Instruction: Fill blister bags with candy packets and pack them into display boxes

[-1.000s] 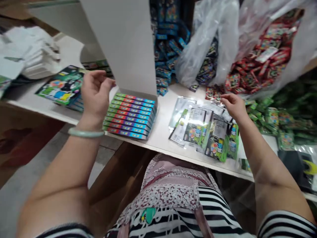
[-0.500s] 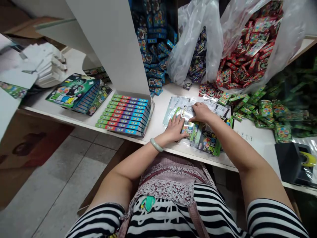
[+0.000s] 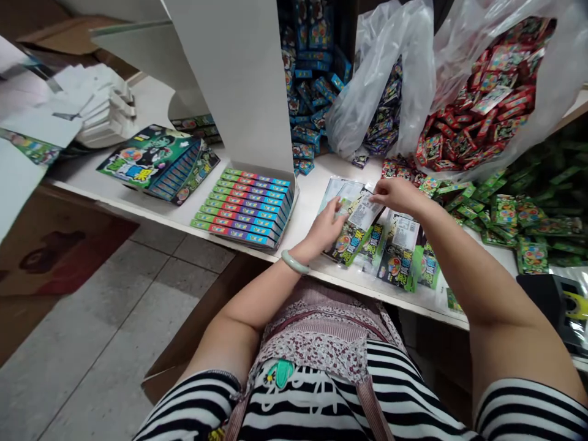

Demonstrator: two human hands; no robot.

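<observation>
Printed plastic pouches [image 3: 397, 263] in black and green lie spread and overlapping on the white shelf before me. My right hand [image 3: 399, 195] pinches the upper corner of one pouch [image 3: 364, 211], whose pale back panel is turned up. At the left edge of that pouch, my left hand [image 3: 327, 228] has its fingers curled, with a green jade-like bangle [image 3: 294, 262] on the wrist. The left fingertips are partly hidden behind the pouch. Under and behind it lie more pale, clear-fronted pouches [image 3: 335, 187].
Left of my hands stands a tray of colourful slim boxes [image 3: 248, 205], then a green display box [image 3: 154, 159]. Behind are blue packets [image 3: 316, 92] and plastic bags of purple [image 3: 386, 116] and red packets [image 3: 487, 116]. Green packets [image 3: 505, 208] and a black tape dispenser [image 3: 542, 306] are right.
My hands were lying on the stack of pouches. Now the right hand has lifted a pouch's corner, the left fingers have curled at its edge, and the pouches are more spread out. The view has shifted slightly.
</observation>
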